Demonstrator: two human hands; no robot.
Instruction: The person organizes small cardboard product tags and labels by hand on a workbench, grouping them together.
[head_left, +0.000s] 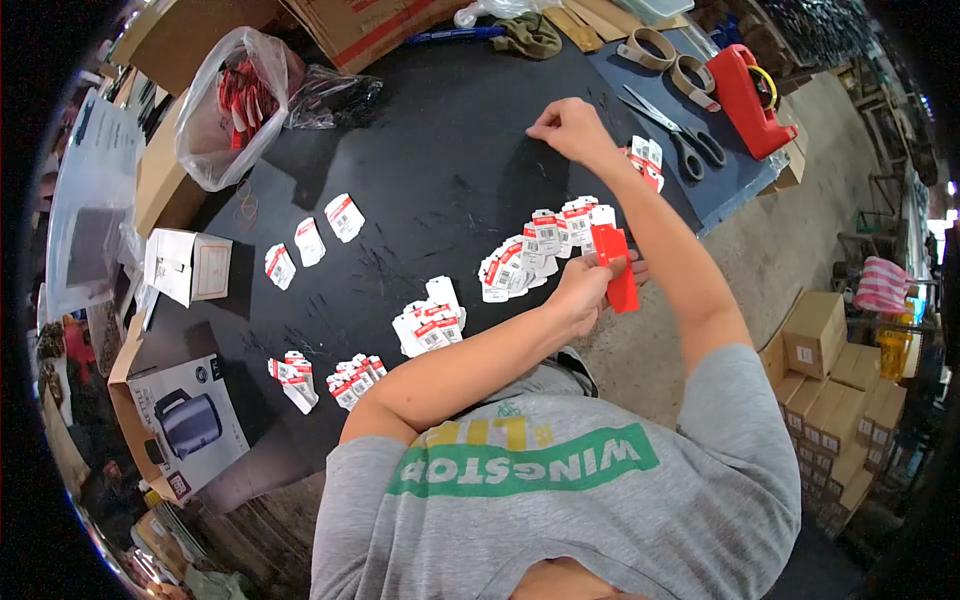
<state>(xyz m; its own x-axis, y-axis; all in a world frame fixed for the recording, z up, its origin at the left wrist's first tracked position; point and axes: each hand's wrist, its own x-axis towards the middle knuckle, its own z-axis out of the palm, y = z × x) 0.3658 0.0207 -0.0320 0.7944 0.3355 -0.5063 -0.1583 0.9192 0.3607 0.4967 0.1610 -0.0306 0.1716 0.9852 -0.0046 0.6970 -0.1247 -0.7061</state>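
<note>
My left hand (585, 290) is closed around a small bundle of red tags (622, 285), held upright near the table's front edge. My right hand (572, 130) is stretched out over the black table, its fingertips pinched together; I cannot tell whether anything is between them. Beside my left hand lies a long overlapping row of white-and-red barcode tags (525, 255). More tags (645, 160) lie partly hidden behind my right forearm. Further piles of tags (430, 320) sit left of my left forearm, and small stacks (343, 218) lie at the left middle.
A clear plastic bag (215, 120) with red items stands at the back left. Scissors (680, 135), tape rolls (690, 80) and a red tape dispenser (745, 105) are at the right. A small white box (188, 267) and a printed carton (190, 425) line the left edge.
</note>
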